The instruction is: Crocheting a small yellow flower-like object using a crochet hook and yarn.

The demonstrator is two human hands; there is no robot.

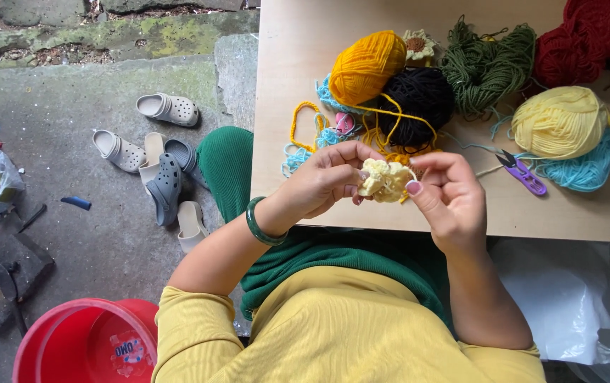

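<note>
In the head view, the left hand [326,181] and right hand [446,195] both pinch a small, lumpy pale-yellow crocheted yarn piece [385,181], held above the near edge of the light wooden table [283,85]. The piece looks roughly round, so its long axis is hard to tell. Just beyond it lies a fuzzy black yarn ball [418,103], with a smooth orange yarn ball [367,65] beside that.

We see the bench [305,85] filling the upper right of the frame, yarn balls [418,78] clustered along its top edge, snips [524,174] at centre right. Left of the bench, sandals [159,167] lie on the floor, with a bucket [71,344] at lower left and a bag [574,298] at lower right.
</note>
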